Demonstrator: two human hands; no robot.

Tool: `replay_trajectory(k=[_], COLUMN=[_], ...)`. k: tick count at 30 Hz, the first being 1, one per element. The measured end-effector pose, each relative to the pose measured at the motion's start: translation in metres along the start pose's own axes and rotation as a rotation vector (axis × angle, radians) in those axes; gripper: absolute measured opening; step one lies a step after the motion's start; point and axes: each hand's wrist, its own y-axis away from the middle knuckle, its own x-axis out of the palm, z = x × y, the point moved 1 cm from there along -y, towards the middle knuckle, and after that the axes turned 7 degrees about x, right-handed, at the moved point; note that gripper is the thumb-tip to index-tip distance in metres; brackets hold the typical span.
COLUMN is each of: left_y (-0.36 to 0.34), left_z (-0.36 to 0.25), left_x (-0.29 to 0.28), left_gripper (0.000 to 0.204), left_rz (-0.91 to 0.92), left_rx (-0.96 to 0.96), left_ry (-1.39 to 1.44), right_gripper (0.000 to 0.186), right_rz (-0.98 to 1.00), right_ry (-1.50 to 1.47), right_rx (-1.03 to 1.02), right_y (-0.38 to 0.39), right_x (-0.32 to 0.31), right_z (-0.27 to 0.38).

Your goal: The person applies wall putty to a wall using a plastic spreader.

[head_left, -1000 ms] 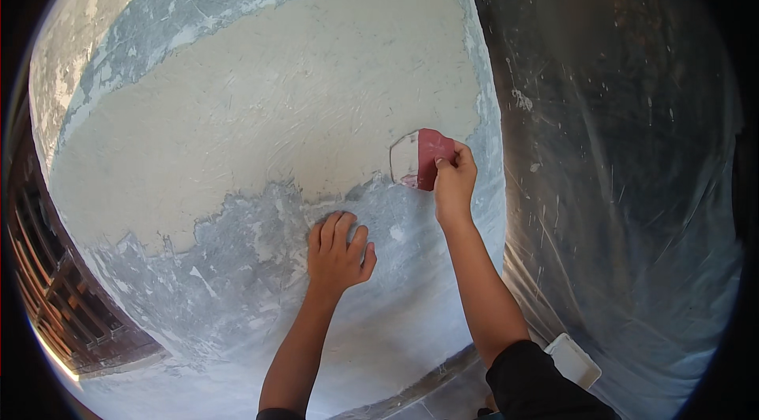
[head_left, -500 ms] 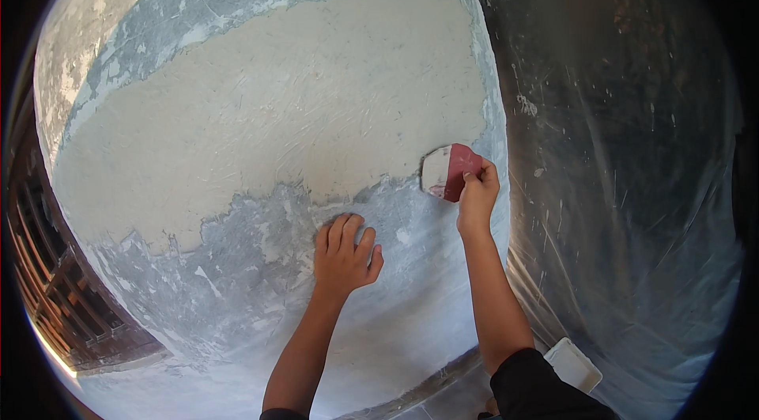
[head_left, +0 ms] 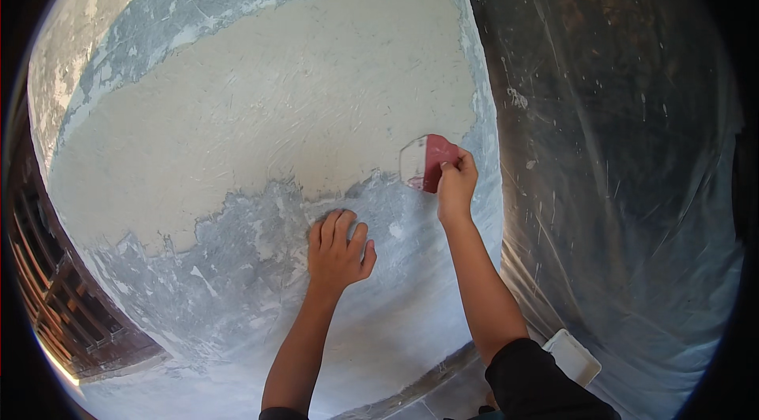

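Note:
A wall (head_left: 237, 278) fills the view, its upper middle coated in pale cream plaster (head_left: 261, 111), its lower part bare grey and patchy. My right hand (head_left: 456, 183) grips a putty scraper (head_left: 424, 160) with a dark red handle and a plaster-smeared blade, pressed to the wall at the right edge of the cream patch. My left hand (head_left: 338, 250) lies flat on the grey wall below the plaster's ragged lower edge, fingers together and pointing up.
Clear plastic sheeting (head_left: 617, 183) hangs over a dark surface to the right of the wall. A white tray (head_left: 573, 355) sits low near my right elbow. A dark wooden grille (head_left: 55, 301) shows at the lower left.
My right hand has carried the scraper down and to the right and back again along the plaster's edge. My left hand stays flat on the wall.

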Motion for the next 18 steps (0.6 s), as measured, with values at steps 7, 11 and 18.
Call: replay_trajectory(k=[7, 11, 18], left_y=[0.002, 0.005, 0.031], left_z=[0.002, 0.000, -0.050], left_x=[0.000, 0.002, 0.021], left_gripper=[0.031, 0.031, 0.031], left_rz=[-0.033, -0.059, -0.029], left_rx=[-0.005, -0.010, 0.011], left_ry=[0.028, 0.074, 0.325], right_gripper=[0.024, 0.022, 0.022], right_rz=[-0.120, -0.046, -0.001], right_ry=[-0.072, -0.038, -0.055], right_rx=[0.069, 0.095, 0.237], right_y=[0.018, 0.043, 0.087], right_x=[-0.042, -0.062, -0.120], right_z=[-0.009, -0.014, -0.014])
